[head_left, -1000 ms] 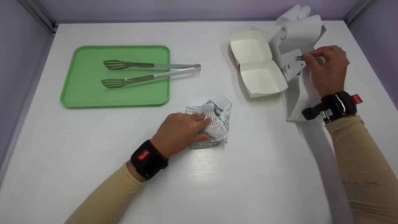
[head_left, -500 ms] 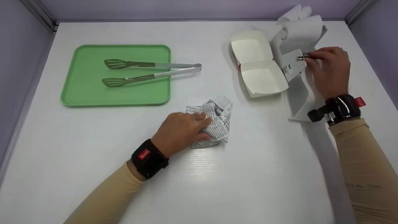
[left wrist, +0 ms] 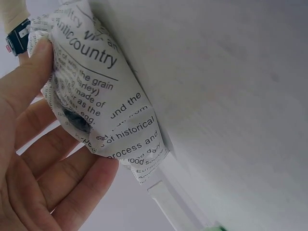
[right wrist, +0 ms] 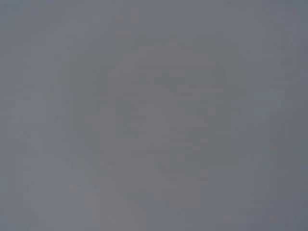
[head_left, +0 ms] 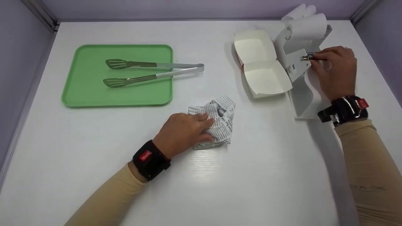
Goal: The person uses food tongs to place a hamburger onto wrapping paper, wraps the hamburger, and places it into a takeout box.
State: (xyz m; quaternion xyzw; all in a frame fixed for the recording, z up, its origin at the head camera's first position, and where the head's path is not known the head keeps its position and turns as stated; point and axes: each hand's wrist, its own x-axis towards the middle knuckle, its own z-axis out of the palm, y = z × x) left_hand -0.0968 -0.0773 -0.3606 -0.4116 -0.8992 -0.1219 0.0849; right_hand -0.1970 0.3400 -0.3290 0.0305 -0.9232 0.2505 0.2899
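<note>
In the head view my left hand [head_left: 185, 135] holds a bundle wrapped in newsprint paper [head_left: 221, 125] on the white table. Up close in the left wrist view, the thumb lies on one side of the bundle [left wrist: 96, 91] and the curled fingers on another. At the upper right, my right hand [head_left: 337, 70] pinches a small dark sticker [head_left: 310, 56] between thumb and forefinger, at the front edge of a white label dispenser [head_left: 293, 64]. A roll of white backing paper [head_left: 309, 26] sits on top. The right wrist view is a grey blur.
An open cardboard burger box [head_left: 268, 77] stands just left of the dispenser. On the left lies a green tray [head_left: 89, 91], with slotted metal tongs [head_left: 143, 78] across it, their bent end past its right edge. Pale walls [head_left: 201, 11] border the table.
My right hand has moved slightly to the right, and more of the dark sticker shows beyond the dispenser's edge. The dispenser has shifted a little rightward. My left hand stays on the bundle.
</note>
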